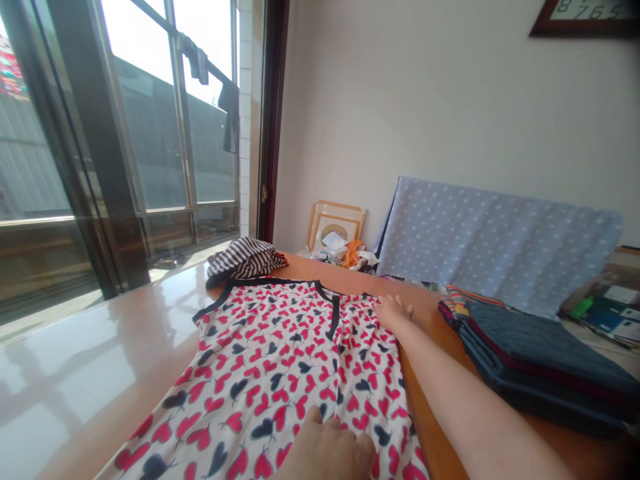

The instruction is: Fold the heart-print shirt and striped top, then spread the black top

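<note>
Heart-print top (270, 373) was spread on table (125, 360), w/ striped bundle (245, 259) just past its far edge. R hand (394, 312) was placed at its shoulder edge, L hand (331, 448) curled over its front; whether it was gripped by either couldn't be told. Risk: skew/creases, prob. if dragged unevenly btwn hands.

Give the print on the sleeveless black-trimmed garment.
Sleeveless black-trimmed garment: pinkish-red and dark hearts on white; best in head view.

Garment (265, 373): spread on the table (130, 353)
Bundled cloth (245, 258): far edge, behind the garment (toward its left)
Folded stack (545, 353): toward the right edge
Draped cloth (490, 233): beyond the far edge, behind the stack
</note>
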`<state>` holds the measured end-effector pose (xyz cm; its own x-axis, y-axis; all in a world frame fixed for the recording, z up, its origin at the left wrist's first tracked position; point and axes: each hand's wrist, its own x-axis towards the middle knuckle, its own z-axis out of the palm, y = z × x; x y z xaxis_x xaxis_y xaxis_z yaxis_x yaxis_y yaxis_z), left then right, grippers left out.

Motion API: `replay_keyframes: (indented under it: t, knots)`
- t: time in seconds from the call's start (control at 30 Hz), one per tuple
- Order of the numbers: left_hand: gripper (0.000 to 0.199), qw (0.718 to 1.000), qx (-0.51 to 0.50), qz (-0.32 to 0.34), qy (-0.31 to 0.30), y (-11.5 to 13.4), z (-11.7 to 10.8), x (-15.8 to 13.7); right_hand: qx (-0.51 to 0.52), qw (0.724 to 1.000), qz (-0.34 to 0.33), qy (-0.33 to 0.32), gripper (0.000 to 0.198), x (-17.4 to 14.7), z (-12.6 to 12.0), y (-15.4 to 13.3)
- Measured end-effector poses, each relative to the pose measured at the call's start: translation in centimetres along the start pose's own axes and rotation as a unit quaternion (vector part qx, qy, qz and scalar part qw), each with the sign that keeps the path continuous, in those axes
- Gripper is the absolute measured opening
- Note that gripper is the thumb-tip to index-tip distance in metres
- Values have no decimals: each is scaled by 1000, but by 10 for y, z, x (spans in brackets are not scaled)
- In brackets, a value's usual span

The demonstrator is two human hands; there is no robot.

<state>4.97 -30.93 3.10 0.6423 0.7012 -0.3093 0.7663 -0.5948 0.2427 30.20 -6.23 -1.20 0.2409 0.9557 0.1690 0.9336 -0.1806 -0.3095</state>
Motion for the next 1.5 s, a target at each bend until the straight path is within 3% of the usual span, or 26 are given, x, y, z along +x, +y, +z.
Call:
replay_keyframes:
  t: [0.17, 0.27, 0.53, 0.67, 0.8, 0.9, 1.03, 1.2, 1.3, 1.5]
  knots:
    - [30, 999, 3, 20, 28, -6, 10, 6, 21, 993, -116, -27, 39, -22, 10, -38]
    - [26, 998, 11, 29, 56, -9, 14, 7, 31, 987, -149, -50, 41, -34, 20, -51]
    - [23, 998, 11, 38, 56, -10, 10, 2, 77, 979, -168, -85, 41, -51, 15, -61]
    - [25, 999, 7, 37, 39, -5, -2, -6, 113, 972, -184, -92, 51, -68, 17, -68]
    - [28, 999, 3, 44, 22, 3, -20, -24, 162, 969, -176, -62, 42, -79, 7, -63]
    - [44, 999, -18, 40, 31, 5, -28, -35, 190, 970, -152, -25, 43, -94, -10, -49]
    - [56, 998, -52, 35, 29, 1, -28, -38, 192, 974, -122, 25, 41, -136, -35, -24]
    - [57, 996, -76, 28, 44, -3, -24, -39, 144, 979, -130, 56, 26, -200, -54, 4]
    - [54, 994, -83, 25, 63, -4, -21, -40, 147, 982, -103, 58, 27, -237, -62, 20]
    - [28, 993, -76, 6, 91, -2, -14, -30, 151, 987, -52, -14, 29, -323, -84, 29]
